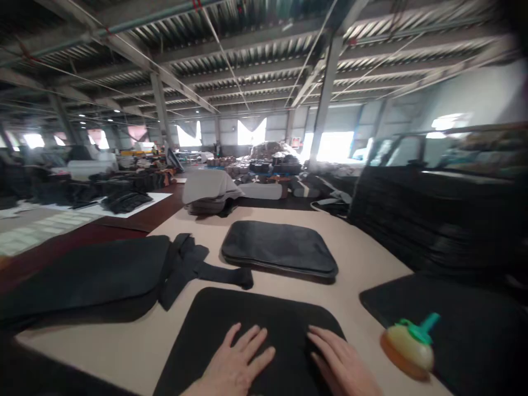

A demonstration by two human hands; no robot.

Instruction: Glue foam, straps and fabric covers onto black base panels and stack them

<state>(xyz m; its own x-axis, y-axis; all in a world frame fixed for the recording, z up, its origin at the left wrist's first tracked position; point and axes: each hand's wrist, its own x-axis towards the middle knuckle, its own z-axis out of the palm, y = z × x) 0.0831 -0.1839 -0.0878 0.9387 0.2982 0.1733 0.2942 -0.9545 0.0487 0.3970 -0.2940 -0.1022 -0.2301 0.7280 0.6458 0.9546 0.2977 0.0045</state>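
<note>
Glue bottle (409,345), zipped black case (279,247) — stacked black panels (429,220) behind

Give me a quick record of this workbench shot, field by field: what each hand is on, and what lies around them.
left hand: flat, fingers spread, on the black pad
right hand: flat on the same pad, holding nothing
bottle: yellowish, green nozzle, tilted, on a dark sheet to the right
behind pad: black flat case
left of pad: black fabric piece with straps
surface: tan table

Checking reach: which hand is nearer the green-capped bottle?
Right. The right hand lies flat on the black panel, just left of the bottle; the left hand lies farther left.
</note>
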